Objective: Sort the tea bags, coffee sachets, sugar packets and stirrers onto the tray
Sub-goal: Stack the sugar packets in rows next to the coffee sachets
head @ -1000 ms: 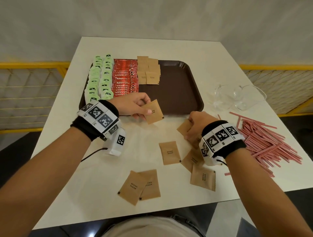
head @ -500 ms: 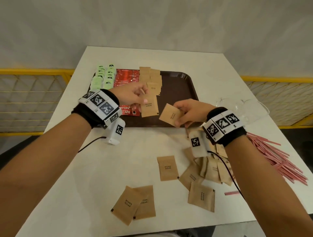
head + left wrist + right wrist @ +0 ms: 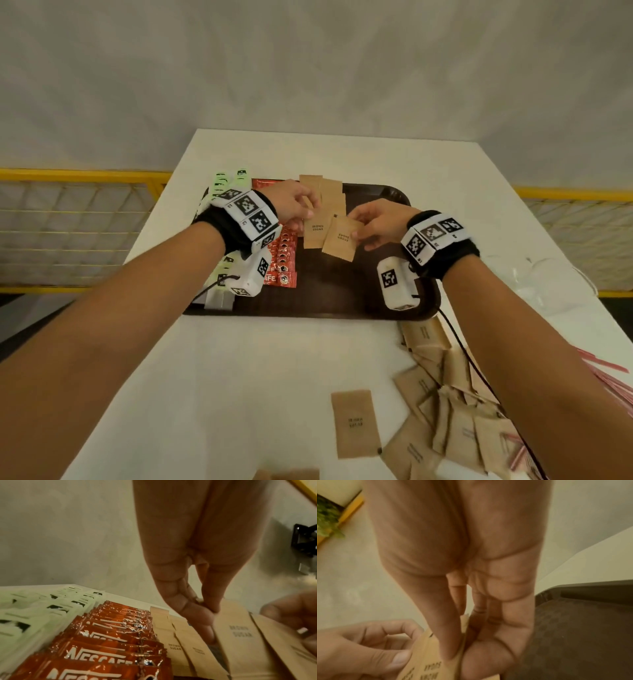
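Over the dark brown tray (image 3: pixel 383 195) my left hand (image 3: pixel 294 205) pinches a brown sugar packet (image 3: pixel 315 230) (image 3: pixel 240 632) by its top edge. My right hand (image 3: pixel 376 222) (image 3: pixel 458 646) pinches a second sugar packet (image 3: pixel 340 240) (image 3: pixel 426 661), tilted, just right of the first. Behind them a row of sugar packets (image 3: pixel 323 192) lies on the tray. Red coffee sachets (image 3: pixel 282 255) (image 3: pixel 106 635) and green tea bags (image 3: pixel 224 180) (image 3: pixel 34 612) fill the tray's left part. Loose sugar packets (image 3: pixel 445 411) lie on the white table, with red stirrers (image 3: pixel 609 380) at the right edge.
One sugar packet (image 3: pixel 356 423) lies alone on the table near me. A clear plastic bag (image 3: pixel 544 284) sits right of the tray. A yellow railing (image 3: pixel 85 174) runs behind the table on both sides. The tray's right half (image 3: pixel 582 628) shows bare brown surface.
Both hands have moved from the table out over the tray, each carrying its sugar packet towards the sugar row. The right hand picked its packet off the pile one second ago.
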A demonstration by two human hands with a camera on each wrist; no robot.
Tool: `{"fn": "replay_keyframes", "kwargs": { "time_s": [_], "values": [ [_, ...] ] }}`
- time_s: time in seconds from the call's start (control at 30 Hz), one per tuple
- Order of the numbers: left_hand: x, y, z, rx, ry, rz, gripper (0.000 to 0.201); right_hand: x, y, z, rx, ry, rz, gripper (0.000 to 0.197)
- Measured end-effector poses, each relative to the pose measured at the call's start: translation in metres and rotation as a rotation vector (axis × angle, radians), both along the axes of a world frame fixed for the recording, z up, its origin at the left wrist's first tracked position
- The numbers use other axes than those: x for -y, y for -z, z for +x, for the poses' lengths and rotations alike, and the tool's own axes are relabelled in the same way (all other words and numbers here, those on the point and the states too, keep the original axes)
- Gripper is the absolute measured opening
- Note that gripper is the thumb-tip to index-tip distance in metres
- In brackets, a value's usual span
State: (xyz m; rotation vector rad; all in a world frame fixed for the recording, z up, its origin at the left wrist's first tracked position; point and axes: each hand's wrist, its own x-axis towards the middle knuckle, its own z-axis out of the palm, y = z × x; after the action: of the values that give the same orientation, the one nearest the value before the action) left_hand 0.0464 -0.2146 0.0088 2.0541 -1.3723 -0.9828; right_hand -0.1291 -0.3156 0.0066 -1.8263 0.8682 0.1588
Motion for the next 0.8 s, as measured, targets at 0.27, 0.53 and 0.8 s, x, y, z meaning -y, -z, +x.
{"fn": "replay_keyframes", "kwargs": {
  "time_s": [0.27,0.53,0.8],
  "values": [
    [0.026,0.021,0.010,0.134,-0.023,0.018,0.016,0.030,0.021,0.020,-0.113,0.045,-0.031,0.034],
    [0.033,0.029,0.018,0.279,-0.026,0.033,0.022,0.030,0.023,0.028,0.093,0.249,0.207,0.050],
    [0.035,0.033,0.020,0.387,-0.017,0.055,0.027,0.033,0.037,0.029,0.029,0.270,0.029,0.010]
  ]
}}
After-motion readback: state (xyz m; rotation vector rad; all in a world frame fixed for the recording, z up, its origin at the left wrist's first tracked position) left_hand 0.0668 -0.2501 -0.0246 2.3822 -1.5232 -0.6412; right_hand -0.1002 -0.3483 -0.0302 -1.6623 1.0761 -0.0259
